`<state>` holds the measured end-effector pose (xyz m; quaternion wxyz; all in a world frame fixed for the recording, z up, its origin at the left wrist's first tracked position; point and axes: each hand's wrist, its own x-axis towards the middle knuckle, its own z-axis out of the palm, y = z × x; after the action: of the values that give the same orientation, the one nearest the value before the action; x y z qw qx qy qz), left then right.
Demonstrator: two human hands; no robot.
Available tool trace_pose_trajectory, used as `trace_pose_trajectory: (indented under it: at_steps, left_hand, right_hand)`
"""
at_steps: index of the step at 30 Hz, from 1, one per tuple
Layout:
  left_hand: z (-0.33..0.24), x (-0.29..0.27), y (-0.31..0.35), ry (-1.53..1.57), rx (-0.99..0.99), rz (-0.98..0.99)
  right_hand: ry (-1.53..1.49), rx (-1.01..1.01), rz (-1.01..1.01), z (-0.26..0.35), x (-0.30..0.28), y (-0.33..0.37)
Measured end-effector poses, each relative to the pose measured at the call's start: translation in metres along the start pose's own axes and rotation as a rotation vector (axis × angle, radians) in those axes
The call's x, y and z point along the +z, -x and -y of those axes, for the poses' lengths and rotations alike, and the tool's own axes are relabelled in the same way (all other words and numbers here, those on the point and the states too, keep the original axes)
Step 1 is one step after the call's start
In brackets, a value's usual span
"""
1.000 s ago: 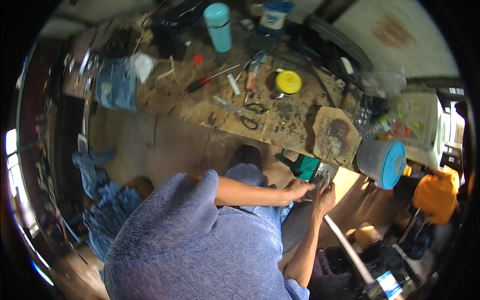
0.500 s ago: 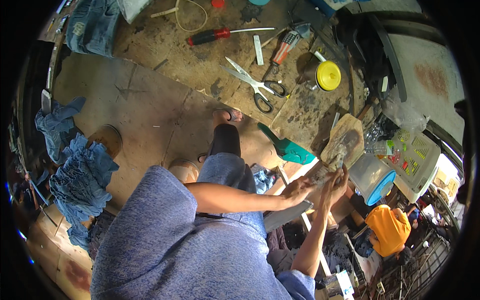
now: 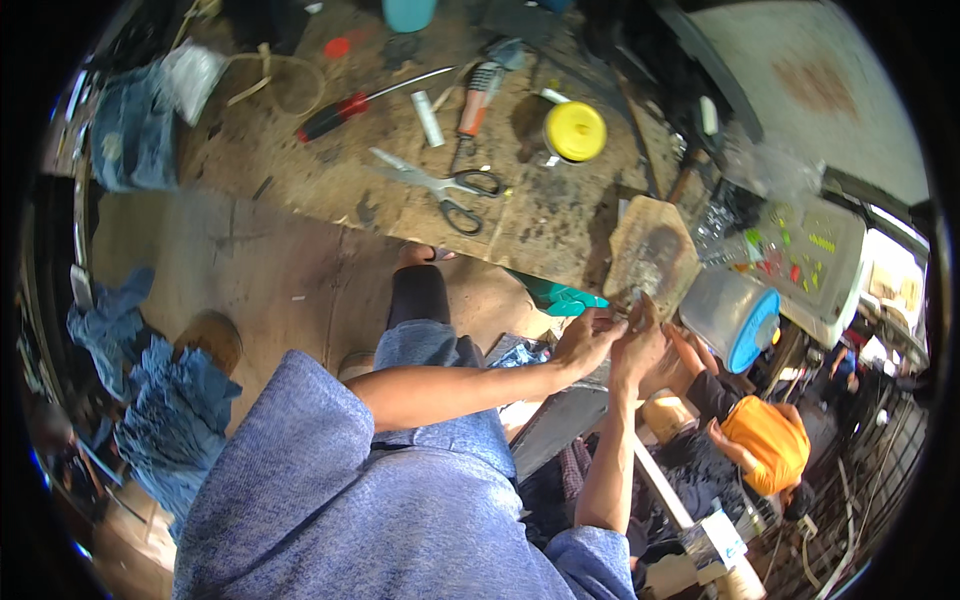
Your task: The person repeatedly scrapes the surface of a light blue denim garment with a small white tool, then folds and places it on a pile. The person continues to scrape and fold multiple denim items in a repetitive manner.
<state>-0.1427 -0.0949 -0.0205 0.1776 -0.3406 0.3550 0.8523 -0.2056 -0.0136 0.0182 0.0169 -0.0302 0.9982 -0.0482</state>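
My left hand (image 3: 588,342) and my right hand (image 3: 640,340) are close together at the near end of a wooden board (image 3: 648,245) with a dark stain. Both have their fingers bent in and pinched. Whatever small thing lies between the fingertips is hidden and too small to name. Just beyond the fingertips, the board carries pale crumbly bits. Right beside my right hand stands a clear plastic container with a blue lid (image 3: 755,330). Another person's hand (image 3: 688,352) reaches in close to that container.
On the worn wooden table lie scissors (image 3: 440,186), a red-black screwdriver (image 3: 335,117), an orange-handled tool (image 3: 480,95) and a yellow-lidded jar (image 3: 575,131). A green plastic piece (image 3: 560,295) hangs by its edge. A person in an orange shirt (image 3: 765,445) sits at the right. Blue cloth (image 3: 175,420) is heaped at left.
The view has shifted, so the table things sit further left. My hands have come closer together at the board's near end. The other person's arm now stretches toward the container.
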Motion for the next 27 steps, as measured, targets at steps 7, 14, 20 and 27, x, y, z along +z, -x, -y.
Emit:
trace_pose_trajectory:
  at_steps: [7,14,20,27]
  left_hand:
    - [0.017,0.042,-0.014,0.024,-0.278,0.002]
    - [0.03,0.057,-0.012,0.11,-0.302,0.048]
    - [0.034,0.059,-0.024,0.222,-0.317,-0.035]
    - [0.036,0.056,-0.035,0.314,-0.401,-0.079]
  right_hand:
    - [-0.039,0.209,0.057,-0.023,-0.017,0.018]
    - [-0.2,0.282,0.025,-0.038,-0.005,0.052]
    - [-0.278,0.287,-0.05,-0.042,0.007,0.052]
    - [-0.261,0.277,-0.012,-0.043,0.016,0.052]
